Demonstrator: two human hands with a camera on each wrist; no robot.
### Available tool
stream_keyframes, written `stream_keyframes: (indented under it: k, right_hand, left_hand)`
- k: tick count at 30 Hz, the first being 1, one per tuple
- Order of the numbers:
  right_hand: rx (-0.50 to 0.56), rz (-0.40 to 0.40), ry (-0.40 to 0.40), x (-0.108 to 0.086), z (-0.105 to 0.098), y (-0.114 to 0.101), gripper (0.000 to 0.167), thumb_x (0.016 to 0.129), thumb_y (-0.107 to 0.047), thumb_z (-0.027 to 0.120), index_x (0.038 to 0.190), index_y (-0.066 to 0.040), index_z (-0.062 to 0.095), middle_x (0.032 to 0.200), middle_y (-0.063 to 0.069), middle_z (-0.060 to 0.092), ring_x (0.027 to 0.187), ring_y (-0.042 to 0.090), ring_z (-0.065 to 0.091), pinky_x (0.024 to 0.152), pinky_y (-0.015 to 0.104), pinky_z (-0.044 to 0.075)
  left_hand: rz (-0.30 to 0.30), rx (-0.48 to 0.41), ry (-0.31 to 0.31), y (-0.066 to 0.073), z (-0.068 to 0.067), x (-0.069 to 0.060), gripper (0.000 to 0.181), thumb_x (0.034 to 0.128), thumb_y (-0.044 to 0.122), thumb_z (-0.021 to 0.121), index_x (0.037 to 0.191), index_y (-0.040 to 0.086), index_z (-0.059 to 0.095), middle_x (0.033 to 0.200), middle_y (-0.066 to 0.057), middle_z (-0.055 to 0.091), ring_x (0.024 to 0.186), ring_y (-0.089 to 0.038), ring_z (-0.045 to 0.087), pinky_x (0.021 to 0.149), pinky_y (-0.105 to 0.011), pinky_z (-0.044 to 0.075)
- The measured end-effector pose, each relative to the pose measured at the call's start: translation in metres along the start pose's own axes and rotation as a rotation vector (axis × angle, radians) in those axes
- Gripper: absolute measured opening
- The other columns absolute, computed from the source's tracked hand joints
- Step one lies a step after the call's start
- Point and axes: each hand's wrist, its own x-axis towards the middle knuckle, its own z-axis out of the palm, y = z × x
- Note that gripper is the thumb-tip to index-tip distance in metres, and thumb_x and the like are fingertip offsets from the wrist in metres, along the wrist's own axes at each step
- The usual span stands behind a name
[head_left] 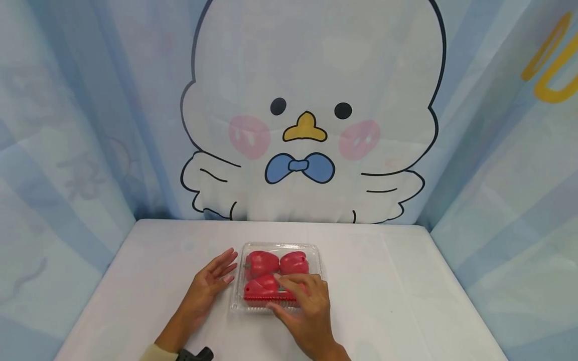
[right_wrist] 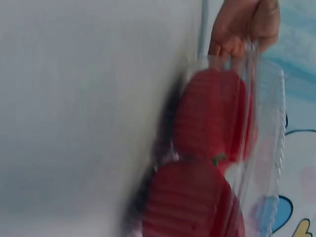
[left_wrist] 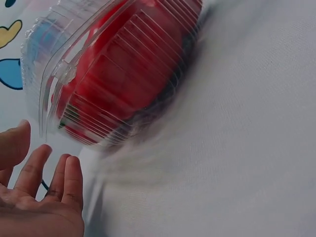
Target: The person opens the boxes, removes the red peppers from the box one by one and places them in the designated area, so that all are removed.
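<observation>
A clear plastic box (head_left: 276,310) of red peppers (head_left: 263,263) is on the white table, lid down over them. Beside its left edge my left hand (head_left: 205,286) has its fingers spread and holds nothing. In the left wrist view the left hand (left_wrist: 42,192) is just below a corner of the box (left_wrist: 118,69). My right hand (head_left: 309,313) is over the front right part of the box, fingers bent, thumb apart near the front edge; contact with the lid cannot be told. In the right wrist view, the left hand (right_wrist: 247,24) appears beyond the peppers (right_wrist: 207,118).
The white tabletop (head_left: 384,281) extends around the box. A curtain (head_left: 307,200) with a cartoon bird hangs along the back edge, and blue curtains (head_left: 58,165) stand at both sides. A dark strap (head_left: 195,355) is on the left wrist.
</observation>
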Motion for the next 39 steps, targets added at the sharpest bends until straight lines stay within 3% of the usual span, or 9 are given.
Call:
stream_keyframes:
  k: [5, 10, 13, 17, 21, 27, 39]
  right_hand:
    - [0.006, 0.005, -0.013, -0.012, 0.017, -0.009, 0.055, 0.073, -0.030, 0.099, 0.123, -0.022, 0.077, 0.115, -0.005, 0.072, 0.106, 0.012, 0.061, 0.090, 0.028, 0.046]
    - [-0.009, -0.039, -0.030, -0.018, 0.031, -0.017, 0.044, 0.076, -0.039, 0.096, 0.114, -0.024, 0.080, 0.107, -0.008, 0.073, 0.098, 0.009, 0.058, 0.086, 0.025, 0.044]
    - [-0.013, -0.069, -0.024, -0.020, 0.038, -0.020, 0.043, 0.073, -0.038, 0.097, 0.111, -0.026, 0.081, 0.101, -0.009, 0.073, 0.094, 0.009, 0.055, 0.081, 0.022, 0.040]
    - [-0.067, -0.092, -0.028, -0.023, 0.046, -0.023, 0.050, 0.064, -0.035, 0.101, 0.109, -0.026, 0.083, 0.094, -0.011, 0.070, 0.088, 0.008, 0.052, 0.077, 0.019, 0.036]
    - [-0.145, -0.064, -0.061, -0.025, 0.049, -0.026, 0.051, 0.059, -0.034, 0.104, 0.105, -0.028, 0.085, 0.091, -0.012, 0.069, 0.086, 0.007, 0.050, 0.075, 0.019, 0.034]
    - [-0.235, -0.036, -0.093, -0.024, 0.054, -0.029, 0.046, 0.057, -0.031, 0.106, 0.099, -0.030, 0.087, 0.085, -0.012, 0.068, 0.083, 0.007, 0.049, 0.072, 0.021, 0.034]
    - [-0.341, -0.103, -0.077, -0.023, 0.060, -0.025, 0.029, 0.057, -0.021, 0.105, 0.077, -0.026, 0.085, 0.075, -0.009, 0.063, 0.078, 0.012, 0.051, 0.066, 0.026, 0.037]
  left_hand:
    - [-0.049, -0.041, 0.010, -0.004, 0.004, -0.001, 0.067, 0.1049, 0.002, 0.060, 0.166, 0.014, 0.035, 0.173, -0.009, 0.037, 0.145, -0.010, 0.053, 0.110, -0.016, 0.052]
    - [-0.062, -0.068, -0.007, -0.008, 0.006, -0.003, 0.069, 0.1045, 0.004, 0.062, 0.167, 0.014, 0.034, 0.173, -0.008, 0.036, 0.157, -0.027, 0.041, 0.112, -0.016, 0.050]
    - [-0.073, -0.092, -0.010, -0.010, 0.006, -0.004, 0.070, 0.1048, 0.004, 0.062, 0.167, 0.016, 0.033, 0.174, -0.006, 0.037, 0.160, -0.027, 0.036, 0.113, -0.017, 0.049]
    - [-0.083, -0.115, -0.008, -0.012, 0.006, -0.005, 0.070, 0.1048, 0.002, 0.061, 0.167, 0.015, 0.033, 0.173, -0.005, 0.038, 0.152, -0.009, 0.047, 0.113, -0.015, 0.048]
    - [-0.079, -0.137, -0.011, -0.014, 0.007, -0.005, 0.070, 0.1048, 0.001, 0.059, 0.167, 0.013, 0.032, 0.173, -0.007, 0.036, 0.135, 0.008, 0.056, 0.112, -0.013, 0.048]
    - [-0.055, -0.149, -0.004, -0.013, 0.008, -0.006, 0.072, 0.1035, -0.001, 0.062, 0.167, 0.010, 0.031, 0.172, -0.011, 0.035, 0.134, 0.009, 0.057, 0.111, -0.013, 0.049]
    - [-0.015, -0.133, -0.011, -0.015, 0.009, -0.007, 0.072, 0.1030, -0.002, 0.061, 0.167, 0.004, 0.029, 0.173, -0.016, 0.032, 0.132, 0.011, 0.057, 0.110, -0.011, 0.048]
